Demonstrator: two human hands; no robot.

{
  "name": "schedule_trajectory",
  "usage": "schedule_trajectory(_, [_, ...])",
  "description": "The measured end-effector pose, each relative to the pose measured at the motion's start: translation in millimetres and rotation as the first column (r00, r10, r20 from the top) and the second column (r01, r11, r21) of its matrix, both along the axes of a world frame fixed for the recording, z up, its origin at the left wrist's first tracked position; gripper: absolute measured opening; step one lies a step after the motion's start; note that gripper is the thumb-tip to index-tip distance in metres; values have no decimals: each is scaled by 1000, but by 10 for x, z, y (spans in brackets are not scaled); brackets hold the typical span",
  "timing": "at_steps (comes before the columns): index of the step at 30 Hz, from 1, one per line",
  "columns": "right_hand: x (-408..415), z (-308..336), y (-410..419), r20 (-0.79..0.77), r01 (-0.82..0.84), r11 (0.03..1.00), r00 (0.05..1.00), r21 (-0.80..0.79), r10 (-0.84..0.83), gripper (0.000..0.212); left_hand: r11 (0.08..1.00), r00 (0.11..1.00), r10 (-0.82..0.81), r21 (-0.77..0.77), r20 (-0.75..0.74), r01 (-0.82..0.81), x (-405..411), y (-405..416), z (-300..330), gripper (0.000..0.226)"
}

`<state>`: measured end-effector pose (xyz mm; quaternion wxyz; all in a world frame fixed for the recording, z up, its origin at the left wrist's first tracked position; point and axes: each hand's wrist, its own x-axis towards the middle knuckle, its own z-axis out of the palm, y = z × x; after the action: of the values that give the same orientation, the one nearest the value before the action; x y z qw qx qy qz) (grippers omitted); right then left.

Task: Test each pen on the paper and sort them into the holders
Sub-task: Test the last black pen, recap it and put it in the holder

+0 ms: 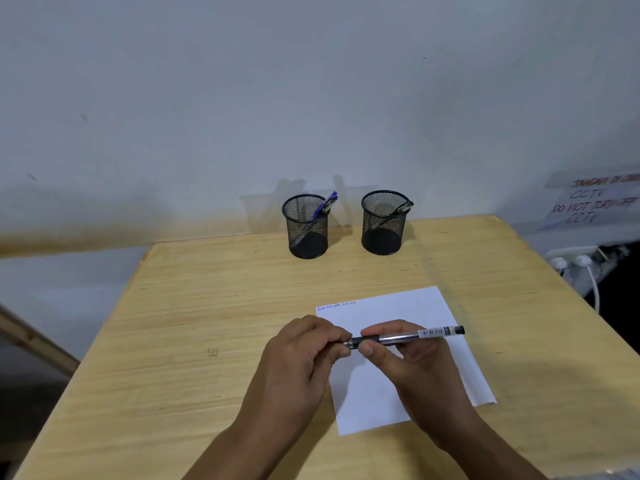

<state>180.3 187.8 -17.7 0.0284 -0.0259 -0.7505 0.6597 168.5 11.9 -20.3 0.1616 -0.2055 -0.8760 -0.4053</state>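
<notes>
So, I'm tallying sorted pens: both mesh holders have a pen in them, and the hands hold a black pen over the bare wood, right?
Not quite: the head view shows the hands holding the black pen over the white paper, not bare wood. Both mesh holders do contain a pen.

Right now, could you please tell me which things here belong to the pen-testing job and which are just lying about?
Job: black pen held by left hand and right hand; paper; left holder with blue pen; right holder with dark pen.

Lying about: CCTV sign; power strip.
</notes>
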Motion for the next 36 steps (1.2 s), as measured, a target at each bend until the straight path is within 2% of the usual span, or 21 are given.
schedule_trajectory(2, [-31,-28,36,43,1,998,999,-56,2,12,1000,1000,-3,19,26,3,-39,53,-5,11])
schedule_trajectory(6, [-136,-23,53,149,103,915,988,-390,-47,10,998,1000,-5,57,24,4,-135,195,15,13])
schedule_trajectory(10, [-300,72,131,127,183,880,982,-439,-141,4,997,998,-10,74,56,6,-294,336,86,19])
schedule_trajectory(13, [-518,202,325,101,268,873,963,-408,-249,8,994,984,9,103,180,-28,-494,473,126,30])
schedule_trajectory(17, [-878,429,687,46,282,926,959,-251,-280,17,981,948,29,173,316,-87,-896,669,104,43])
schedule_trajectory(19, [-1093,547,867,-9,248,966,968,-76,-249,19,974,920,32,196,390,-117,-1124,773,86,55])
schedule_trajectory(21, [-1319,675,1042,-79,230,962,972,149,-221,20,971,904,48,191,425,-141,-1343,898,83,62])
schedule_trajectory(24, [-1640,880,1210,-186,240,866,967,438,-174,13,968,904,96,173,416,-182,-1645,1043,78,67])
schedule_trajectory(27, [-1903,1023,1280,-197,192,723,977,664,-78,14,966,900,118,161,418,-202,-1914,1155,-3,68])
schedule_trajectory(32, [-2238,1031,1280,-137,89,566,990,820,43,16,953,903,193,146,384,-266,-2157,1311,-141,78])
schedule_trajectory(36, [-2398,985,1222,-112,52,521,990,852,86,11,940,900,231,155,370,-305,-2249,1327,-232,70])
